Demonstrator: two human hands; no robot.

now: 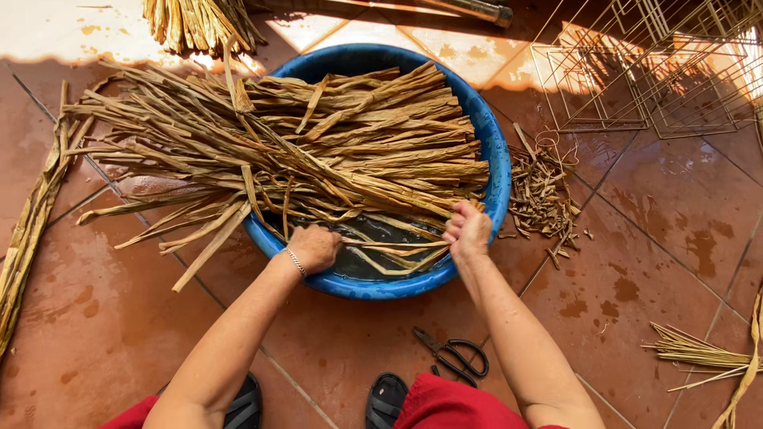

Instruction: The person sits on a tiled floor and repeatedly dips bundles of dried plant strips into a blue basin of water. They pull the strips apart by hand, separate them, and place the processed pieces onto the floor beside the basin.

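A round blue basin (pixel 499 171) with dark water sits on the wet tiled floor. A thick bundle of long dried plant strips (pixel 318 139) lies across it, its ends spreading out over the left rim. My left hand (pixel 314 247), with a thin bracelet at the wrist, is closed around a few wet strips (pixel 389 253) at the basin's near side. My right hand (pixel 466 231) pinches the same strips near the bundle's cut ends at the right.
Black scissors (pixel 455 355) lie on the tiles in front of the basin, near my sandalled feet. Short strip cuttings (pixel 544 195) litter the floor right of the basin. Wire frames (pixel 636 79) stand at the back right. More strips lie at the far left (pixel 28 230), top (pixel 199 24) and lower right (pixel 699 349).
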